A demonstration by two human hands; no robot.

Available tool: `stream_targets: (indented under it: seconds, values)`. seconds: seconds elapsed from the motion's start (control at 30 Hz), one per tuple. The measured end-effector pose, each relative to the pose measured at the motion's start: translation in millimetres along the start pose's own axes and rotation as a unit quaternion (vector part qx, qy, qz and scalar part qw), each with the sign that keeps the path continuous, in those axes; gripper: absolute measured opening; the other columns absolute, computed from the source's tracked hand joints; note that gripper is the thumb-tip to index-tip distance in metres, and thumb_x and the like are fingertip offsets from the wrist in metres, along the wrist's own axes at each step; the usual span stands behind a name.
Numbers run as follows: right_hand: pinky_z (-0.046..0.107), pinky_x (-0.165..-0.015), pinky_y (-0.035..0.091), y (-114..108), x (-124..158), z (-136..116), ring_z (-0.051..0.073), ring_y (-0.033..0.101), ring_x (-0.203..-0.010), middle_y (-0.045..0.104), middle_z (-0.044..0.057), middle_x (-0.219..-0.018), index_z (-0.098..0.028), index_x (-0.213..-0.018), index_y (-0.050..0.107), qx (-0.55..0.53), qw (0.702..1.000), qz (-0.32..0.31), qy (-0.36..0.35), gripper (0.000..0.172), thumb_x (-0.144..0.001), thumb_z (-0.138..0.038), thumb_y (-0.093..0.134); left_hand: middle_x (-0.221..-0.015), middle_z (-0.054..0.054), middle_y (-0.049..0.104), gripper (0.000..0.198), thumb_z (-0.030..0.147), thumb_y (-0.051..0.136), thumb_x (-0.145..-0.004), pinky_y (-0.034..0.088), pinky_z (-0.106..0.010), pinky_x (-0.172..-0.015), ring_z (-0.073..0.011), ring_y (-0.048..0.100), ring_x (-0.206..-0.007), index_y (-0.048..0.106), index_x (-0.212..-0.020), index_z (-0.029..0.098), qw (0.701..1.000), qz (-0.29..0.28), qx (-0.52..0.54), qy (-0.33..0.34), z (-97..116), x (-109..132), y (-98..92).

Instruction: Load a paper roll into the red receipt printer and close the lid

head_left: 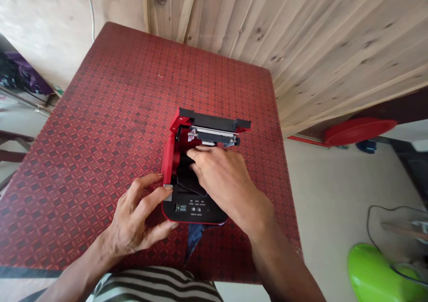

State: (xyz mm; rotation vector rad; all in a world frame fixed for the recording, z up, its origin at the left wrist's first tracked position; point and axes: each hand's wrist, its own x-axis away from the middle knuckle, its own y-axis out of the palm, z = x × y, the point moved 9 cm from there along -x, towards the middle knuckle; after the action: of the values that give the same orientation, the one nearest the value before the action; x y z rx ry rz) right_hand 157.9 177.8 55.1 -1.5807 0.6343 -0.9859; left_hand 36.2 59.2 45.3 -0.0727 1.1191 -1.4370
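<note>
A red and black label printer (199, 217) sits on the table with its lid (210, 120) raised, showing a roller (216, 137) under the lid. My left hand (138, 213) grips the printer's near left corner, the thumb at the front edge and the index finger on a grey tab (167, 192). Reaching into the open compartment, my right hand (222, 170) has its fingers curled, with several fingertips hidden. Below them a dark, thin-edged piece (187, 177) lies in the compartment; whether the fingers hold it is unclear. Dark blue shiny material (195, 239) sticks out beneath the printer's front.
A red patterned cloth covers the table (110, 101). Wooden plank wall (301, 34) stands behind it. On the right floor are a green stool-like object (371, 273), a black cord (369, 213) and a red round object (357, 130). A white cable (91, 7) hangs at the back left.
</note>
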Motion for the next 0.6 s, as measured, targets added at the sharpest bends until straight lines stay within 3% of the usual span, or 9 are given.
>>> stream_targets:
  seconds: [0.1, 0.17, 0.27, 0.37, 0.47, 0.6]
  values:
    - [0.035, -0.058, 0.050, -2.5, 6.6, 1.1, 0.026, 0.078, -0.075, 0.081, 0.008, -0.095, -0.020, -0.101, 0.074, -0.029, 0.999, 0.014, -0.009, 0.021, -0.097, -0.006, 0.060, -0.128, -0.018, 0.063, 0.044, 0.041, 0.064, -0.102, 0.063, -0.034, -0.093, -0.0252, 0.065, -0.121, 0.057, -0.137, 0.013, 1.000, 0.005, 0.004, 0.002, -0.1, -0.4, -0.5]
    - [0.036, -0.062, 0.055, -12.7, 17.4, 0.9, 0.024, 0.078, -0.077, 0.082, 0.008, -0.105, -0.020, -0.108, 0.074, -0.081, 0.995, 0.056, -0.031, 0.022, -0.099, -0.006, 0.059, -0.129, -0.018, 0.064, 0.046, 0.040, 0.065, -0.102, 0.064, -0.035, -0.093, -0.0258, 0.066, -0.121, 0.056, -0.138, 0.015, 1.000, 0.002, 0.008, 0.000, -1.6, -0.3, -0.5]
    - [0.036, -0.080, 0.061, -31.6, 42.0, -0.2, 0.021, 0.077, -0.091, 0.081, 0.008, -0.116, -0.021, -0.116, 0.073, -0.200, 0.967, 0.128, -0.089, 0.017, -0.105, -0.017, 0.060, -0.130, -0.017, 0.065, 0.049, 0.039, 0.067, -0.100, 0.065, -0.036, -0.090, -0.0266, 0.067, -0.120, 0.055, -0.142, 0.017, 1.000, -0.010, 0.021, -0.003, -3.4, -0.2, -2.1]
    - [0.040, -0.092, 0.061, -31.6, 62.3, -2.0, 0.023, 0.073, -0.103, 0.081, 0.006, -0.113, -0.021, -0.113, 0.074, -0.267, 0.946, 0.131, -0.128, 0.015, -0.102, -0.030, 0.069, -0.130, -0.018, 0.066, 0.056, 0.044, 0.066, -0.100, 0.065, -0.037, -0.091, -0.0270, 0.069, -0.118, 0.052, -0.147, 0.017, 0.999, -0.023, 0.038, -0.015, -4.6, -2.1, -8.6]
    - [0.041, -0.091, 0.061, -22.8, 72.1, -0.4, 0.022, 0.071, -0.098, 0.080, 0.005, -0.104, -0.020, -0.111, 0.074, -0.303, 0.933, 0.140, -0.135, 0.013, -0.100, -0.025, 0.072, -0.131, -0.019, 0.066, 0.062, 0.050, 0.063, -0.101, 0.064, -0.040, -0.094, -0.0279, 0.069, -0.117, 0.050, -0.150, 0.015, 0.998, -0.029, 0.052, -0.026, -4.5, -8.4, -20.3]
    - [0.035, -0.088, 0.061, -19.1, 76.4, 8.6, 0.019, 0.071, -0.094, 0.079, 0.003, -0.100, -0.019, -0.113, 0.073, -0.370, 0.898, 0.197, -0.134, 0.013, -0.101, -0.017, 0.069, -0.131, -0.017, 0.066, 0.062, 0.050, 0.065, -0.100, 0.063, -0.046, -0.096, -0.0305, 0.068, -0.120, 0.051, -0.152, 0.020, 0.998, -0.016, 0.050, -0.020, -6.1, -30.0, -38.4]
